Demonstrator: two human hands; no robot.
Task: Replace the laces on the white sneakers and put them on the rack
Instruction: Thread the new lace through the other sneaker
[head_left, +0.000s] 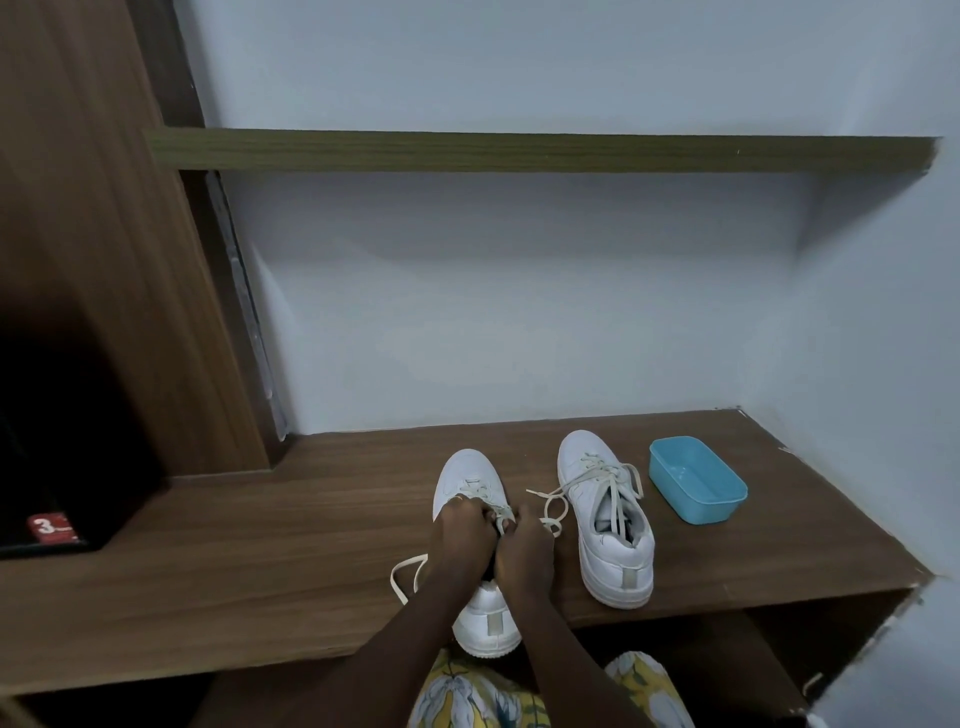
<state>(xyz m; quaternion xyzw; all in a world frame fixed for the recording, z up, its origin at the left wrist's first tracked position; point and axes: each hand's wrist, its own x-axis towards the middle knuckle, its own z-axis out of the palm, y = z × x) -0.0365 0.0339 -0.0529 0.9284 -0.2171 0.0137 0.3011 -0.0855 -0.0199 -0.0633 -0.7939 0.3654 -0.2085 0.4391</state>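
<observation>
Two white sneakers stand on a brown wooden shelf (260, 545), toes toward the wall. The left sneaker (467, 480) sits at the front edge, its heel over the lip. My left hand (462, 535) and my right hand (524, 553) are both curled over its tongue area, pinching the cream lace (501, 514) between them. A loose lace end (402, 574) loops out on the left of this shoe. The right sneaker (608, 519) stands apart to the right, laced, its lace ends trailing toward my right hand.
A blue plastic tub (696, 486) sits right of the right sneaker. A higher wooden shelf (519, 150) runs across the wall. A dark cabinet opening with a red label (52, 527) is at left. Walls close off the back and right.
</observation>
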